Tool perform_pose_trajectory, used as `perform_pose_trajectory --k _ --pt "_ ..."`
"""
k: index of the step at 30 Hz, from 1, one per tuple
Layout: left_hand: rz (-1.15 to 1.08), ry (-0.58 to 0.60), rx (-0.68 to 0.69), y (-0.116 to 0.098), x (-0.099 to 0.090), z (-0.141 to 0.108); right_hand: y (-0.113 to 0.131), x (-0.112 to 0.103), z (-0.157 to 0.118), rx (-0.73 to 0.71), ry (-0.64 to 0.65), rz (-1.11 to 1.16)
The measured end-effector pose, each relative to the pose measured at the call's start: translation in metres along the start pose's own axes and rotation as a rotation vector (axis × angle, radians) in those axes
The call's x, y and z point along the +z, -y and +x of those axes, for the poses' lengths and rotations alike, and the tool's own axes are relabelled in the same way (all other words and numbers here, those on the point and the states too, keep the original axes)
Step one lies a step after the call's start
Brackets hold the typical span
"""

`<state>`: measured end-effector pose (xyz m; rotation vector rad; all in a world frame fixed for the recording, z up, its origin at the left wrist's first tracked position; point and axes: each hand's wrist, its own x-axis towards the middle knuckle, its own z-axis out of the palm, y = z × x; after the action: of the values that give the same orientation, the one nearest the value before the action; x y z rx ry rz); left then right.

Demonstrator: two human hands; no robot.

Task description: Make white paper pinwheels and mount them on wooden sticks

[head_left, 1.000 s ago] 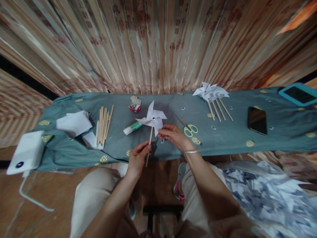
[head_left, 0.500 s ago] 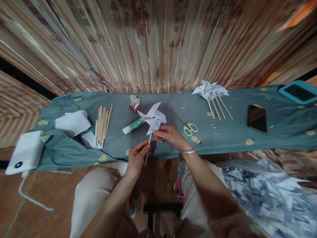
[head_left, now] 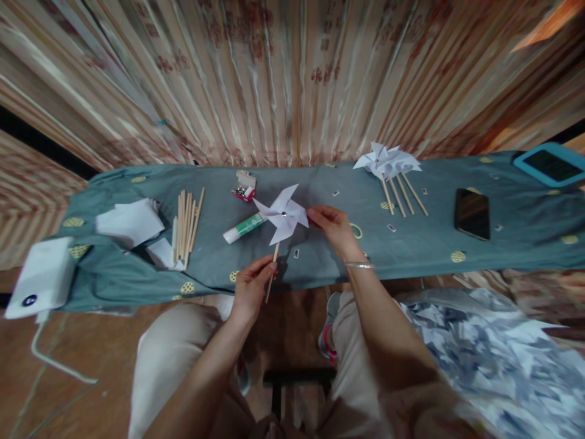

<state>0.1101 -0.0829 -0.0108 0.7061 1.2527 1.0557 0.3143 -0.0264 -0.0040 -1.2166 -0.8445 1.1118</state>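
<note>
My left hand point(head_left: 254, 285) is closed round the wooden stick of a white paper pinwheel point(head_left: 284, 214), holding it upright and slightly tilted above the table's front edge. A small shiny pin head shows at the pinwheel's centre. At its right blade, my right hand point(head_left: 336, 230) has its fingers pressed together, the fingertips at the blade's tip. A green and white glue stick point(head_left: 244, 228) lies just left of the pinwheel. Scissors with light green handles point(head_left: 356, 230) are mostly hidden behind my right hand.
Wooden sticks point(head_left: 186, 225) and white paper sheets point(head_left: 130, 221) lie at left, near a white device point(head_left: 43, 274). Behind is an open pin box point(head_left: 244, 186). Finished pinwheels point(head_left: 387, 163), a phone point(head_left: 472, 213) and a blue-framed tablet point(head_left: 551, 164) lie at right. Paper pieces point(head_left: 498, 360) fill a bag below.
My right hand has moved from the base of the pinwheel's blades, right and up to its right blade, now covering most of the scissors. My left hand keeps the stick.
</note>
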Motion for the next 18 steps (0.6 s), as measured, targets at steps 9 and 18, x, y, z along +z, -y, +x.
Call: perform_pose_trajectory --k 9,18 --pt "0.021 0.013 0.017 0.0036 -0.0024 0.0008 -0.0022 0.0070 -0.0021 0.016 0.072 -0.061" --pt "-0.028 0.004 0.019 0.0045 -0.0026 0.0018 0.0015 0.0109 -0.0097 0.069 0.130 -0.092"
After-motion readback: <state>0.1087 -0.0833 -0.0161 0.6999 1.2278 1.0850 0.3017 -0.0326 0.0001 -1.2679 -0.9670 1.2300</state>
